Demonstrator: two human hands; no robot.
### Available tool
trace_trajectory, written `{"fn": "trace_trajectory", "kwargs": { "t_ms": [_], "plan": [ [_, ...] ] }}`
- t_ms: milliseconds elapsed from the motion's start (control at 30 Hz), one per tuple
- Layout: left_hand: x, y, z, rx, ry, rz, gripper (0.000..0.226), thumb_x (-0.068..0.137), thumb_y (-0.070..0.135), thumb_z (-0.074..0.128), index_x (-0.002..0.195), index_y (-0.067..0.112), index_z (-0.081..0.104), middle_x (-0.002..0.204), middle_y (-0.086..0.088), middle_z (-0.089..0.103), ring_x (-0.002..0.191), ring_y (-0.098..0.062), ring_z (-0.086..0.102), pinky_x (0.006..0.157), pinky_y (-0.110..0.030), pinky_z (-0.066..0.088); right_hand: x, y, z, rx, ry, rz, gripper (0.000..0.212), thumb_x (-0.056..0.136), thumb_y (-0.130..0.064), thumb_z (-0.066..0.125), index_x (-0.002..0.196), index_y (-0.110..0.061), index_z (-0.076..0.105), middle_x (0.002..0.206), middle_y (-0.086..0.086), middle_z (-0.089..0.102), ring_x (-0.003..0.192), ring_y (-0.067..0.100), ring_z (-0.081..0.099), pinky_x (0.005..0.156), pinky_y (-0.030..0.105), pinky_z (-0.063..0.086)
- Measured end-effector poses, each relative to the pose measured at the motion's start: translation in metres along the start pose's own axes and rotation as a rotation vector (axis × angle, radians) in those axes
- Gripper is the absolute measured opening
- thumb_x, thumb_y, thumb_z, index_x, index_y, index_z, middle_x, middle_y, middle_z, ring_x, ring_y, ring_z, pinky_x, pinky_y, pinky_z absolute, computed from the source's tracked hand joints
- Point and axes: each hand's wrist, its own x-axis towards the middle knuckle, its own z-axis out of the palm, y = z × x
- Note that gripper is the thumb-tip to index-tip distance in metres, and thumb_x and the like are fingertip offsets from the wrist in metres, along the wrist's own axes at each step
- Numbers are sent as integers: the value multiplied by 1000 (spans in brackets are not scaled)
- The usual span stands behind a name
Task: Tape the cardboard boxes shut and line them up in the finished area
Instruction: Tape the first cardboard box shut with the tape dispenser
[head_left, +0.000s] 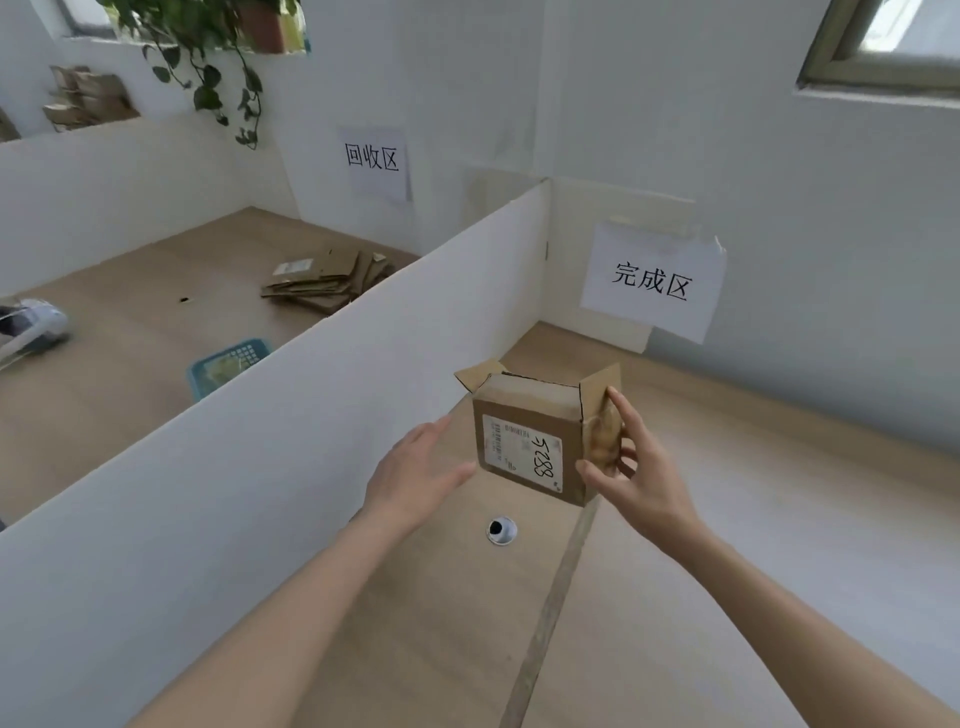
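Observation:
A small brown cardboard box (530, 431) with a white shipping label marked 5288 hangs above the desk in the bay under the paper sign 完成区 (652, 283). Two of its flaps stick up at the top left and top right. My right hand (631, 467) grips the box by its right side, thumb under the lower right corner and fingers on the side face. My left hand (415, 475) is just left of the box with straight fingers, and its thumb tip comes close to the lower left corner.
A white divider panel (332, 384) runs diagonally along the left of this bay. Beyond it lie flattened cardboard pieces (327, 280), a blue basket (228, 364) and the sign 回收区 (373, 158). A round cable grommet (501, 530) sits in the desk under the box.

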Motion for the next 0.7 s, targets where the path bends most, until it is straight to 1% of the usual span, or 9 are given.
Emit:
{"fn": "trace_trajectory", "kwargs": {
  "t_ms": [67, 167, 267, 367, 433, 533, 600, 700],
  "plan": [
    [27, -12, 9, -3, -23, -2, 78, 85, 63, 63, 152, 44, 27, 159, 15, 29, 145, -7, 28, 113, -35, 33, 15, 13, 14, -16, 1, 7, 97, 78, -33, 83, 148, -65, 23, 133, -9, 59, 111, 17, 63, 93, 47, 57],
    [63, -27, 22, -6, -33, -11, 78, 85, 63, 63, 152, 43, 28, 159, 15, 30, 144, -8, 31, 111, -35, 33, 39, 30, 34, -37, -7, 19, 97, 80, -31, 82, 149, -64, 22, 136, -10, 58, 114, 13, 61, 95, 45, 57],
    [95, -42, 36, -30, -40, 4, 76, 86, 62, 63, 151, 43, 30, 157, 15, 32, 143, -9, 34, 110, -35, 34, 63, 47, 51, -73, -5, 31, 96, 81, -32, 81, 149, -62, 21, 138, -10, 56, 115, 12, 60, 96, 44, 56],
    [127, -59, 51, -74, -56, 28, 74, 85, 63, 63, 150, 48, 29, 155, 18, 34, 141, -7, 34, 110, -36, 37, 91, 65, 70, -79, 7, 45, 96, 81, -34, 81, 150, -63, 20, 138, -9, 56, 117, 11, 59, 97, 44, 55],
    [148, -70, 62, -114, -67, 29, 75, 84, 64, 63, 149, 51, 28, 155, 21, 34, 140, -4, 35, 108, -34, 37, 110, 79, 84, -75, 7, 54, 96, 81, -35, 80, 149, -64, 19, 137, -8, 57, 119, 12, 58, 99, 45, 54],
    [177, -84, 81, -195, -67, 28, 75, 84, 59, 67, 148, 54, 27, 154, 20, 35, 139, -4, 36, 108, -33, 37, 133, 100, 104, -48, -2, 69, 96, 80, -37, 80, 149, -65, 19, 139, -9, 58, 123, 13, 57, 101, 47, 53],
    [196, -91, 93, -228, -70, 17, 79, 83, 58, 69, 149, 54, 26, 155, 20, 34, 141, -5, 36, 110, -34, 36, 145, 114, 115, -31, -12, 71, 95, 81, -36, 80, 149, -64, 20, 139, -10, 58, 124, 12, 57, 102, 46, 53],
    [223, -100, 112, -289, -83, 19, 84, 83, 53, 72, 151, 52, 23, 157, 20, 32, 143, -5, 32, 111, -31, 32, 159, 133, 129, 11, -31, 67, 94, 82, -29, 80, 150, -61, 23, 135, -14, 60, 121, 5, 60, 103, 38, 53]
  ]
}}
